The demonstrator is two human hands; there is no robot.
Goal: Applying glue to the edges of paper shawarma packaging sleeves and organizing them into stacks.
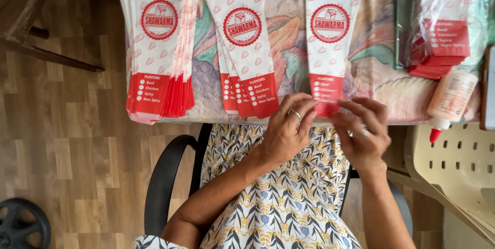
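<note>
1. Hands are meeting at lower centre of the head view: the left hand (286, 130) and right hand (364, 130) are both pinching the red bottom end of a paper bag (330, 37) lying at upper centre.
2. Bag stacks (160, 47) are lying at upper left; a glue bottle (449, 99) is lying at right on the table (392, 94).
</note>
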